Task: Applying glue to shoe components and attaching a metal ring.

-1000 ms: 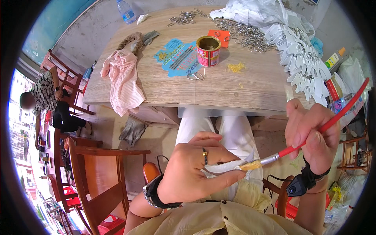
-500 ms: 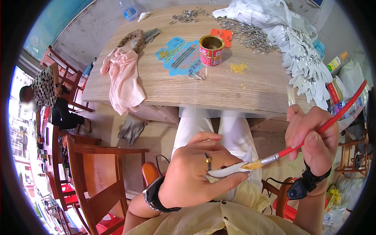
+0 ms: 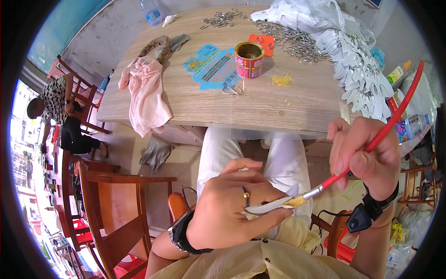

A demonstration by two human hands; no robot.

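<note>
My left hand (image 3: 227, 202) pinches a thin white curved piece (image 3: 261, 208) between thumb and fingers; most of the piece is hidden by the hand. In my right hand (image 3: 364, 153) is a paintbrush (image 3: 403, 107) with a long red handle and a silver ferrule. Its yellow-coated bristles touch the end of the white piece, near my left fingertips. Beyond both hands, an open red-and-pink tin (image 3: 249, 69) stands upright on the wooden table (image 3: 278, 109), brownish inside.
White shaped pieces (image 3: 362, 79) overlap along the table's right side, beside heaped metal rings (image 3: 302, 46) and white plastic bags (image 3: 302, 16). A blue card (image 3: 216, 69), orange card (image 3: 262, 41), yellow smear (image 3: 281, 80) and pink cloth (image 3: 146, 95) lie there. A wooden chair (image 3: 116, 179) stands left; a person (image 3: 55, 102) sits beyond.
The brush handle has swung up to a steeper tilt, and its bristles have moved slightly left and down along the white piece. My left hand has barely moved. My knees have spread slightly.
</note>
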